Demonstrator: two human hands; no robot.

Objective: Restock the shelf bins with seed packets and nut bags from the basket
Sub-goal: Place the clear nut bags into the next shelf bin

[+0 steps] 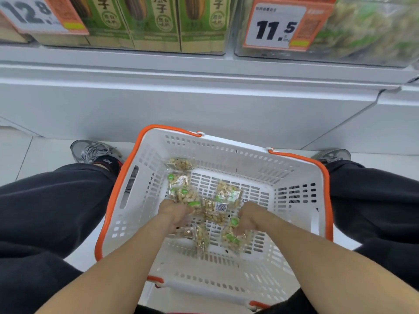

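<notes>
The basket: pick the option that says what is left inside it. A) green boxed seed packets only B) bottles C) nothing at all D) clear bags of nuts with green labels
D: the white basket holds only clear nut bags with green labels, scattered on its floor, where the left hand and the right hand reach among them.
</notes>
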